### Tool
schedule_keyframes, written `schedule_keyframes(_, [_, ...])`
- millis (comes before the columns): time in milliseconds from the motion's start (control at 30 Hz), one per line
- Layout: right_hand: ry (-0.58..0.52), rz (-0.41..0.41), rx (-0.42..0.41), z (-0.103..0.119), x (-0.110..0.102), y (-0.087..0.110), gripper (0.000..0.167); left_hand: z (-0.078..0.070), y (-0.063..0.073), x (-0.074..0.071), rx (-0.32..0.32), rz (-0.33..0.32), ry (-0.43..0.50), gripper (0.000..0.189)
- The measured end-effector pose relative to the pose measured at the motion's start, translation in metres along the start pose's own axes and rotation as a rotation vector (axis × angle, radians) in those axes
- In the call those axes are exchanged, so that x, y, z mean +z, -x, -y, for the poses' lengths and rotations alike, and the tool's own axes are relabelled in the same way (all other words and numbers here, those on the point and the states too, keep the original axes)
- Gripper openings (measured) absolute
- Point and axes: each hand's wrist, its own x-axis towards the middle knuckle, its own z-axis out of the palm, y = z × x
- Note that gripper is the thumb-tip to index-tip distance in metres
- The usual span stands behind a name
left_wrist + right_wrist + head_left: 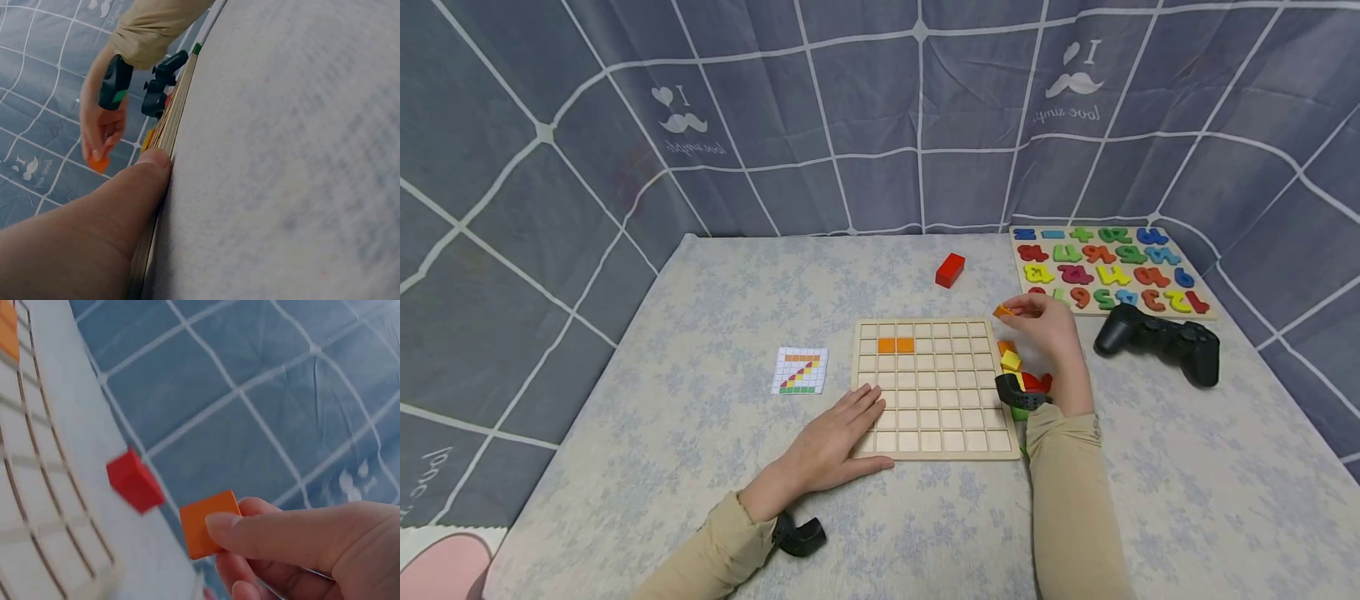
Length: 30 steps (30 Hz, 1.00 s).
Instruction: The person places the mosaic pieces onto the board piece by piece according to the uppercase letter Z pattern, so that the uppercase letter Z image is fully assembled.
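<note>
My right hand (1043,329) pinches an orange square tile (206,524) between thumb and fingers, raised beside the upper right corner of the wooden grid board (928,457). Two orange tiles (896,345) lie side by side in the board's second row. My left hand (833,442) rests on the board's lower left part with its fingers extended; in the left wrist view its thumb (156,159) lies against the board's edge. A small pattern card (799,371) with coloured squares lies left of the board. Loose yellow tiles (1011,361), with red, orange and green ones, lie along its right side, partly hidden by my right wrist.
Behind the board lies a red block (950,271). A number puzzle board (1108,271) is at the back right, with a black game controller (1159,343) in front of it. A blue grid-patterned curtain (865,117) surrounds the table. A pink rounded object (447,571) shows at lower left.
</note>
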Motion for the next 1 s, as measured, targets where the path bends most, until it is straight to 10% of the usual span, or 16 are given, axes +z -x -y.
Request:
schedule_keyframes(233, [0.082,0.169,-0.213,0.035,0.041,-0.001,0.024,0.002,0.001,-0.002,0.005,-0.012,0.009,0.081])
schedule_keyframes(467, [0.2,0.273,-0.236,0.039,0.08,-0.001,0.02,0.002,0.0,-0.002,0.003,-0.005,0.004,0.082])
schedule_keyframes(1000, [0.205,0.241,-0.263,0.027,0.075,-0.005,0.028,0.002,-0.001,-0.002,0.004,0.002,-0.002,0.082])
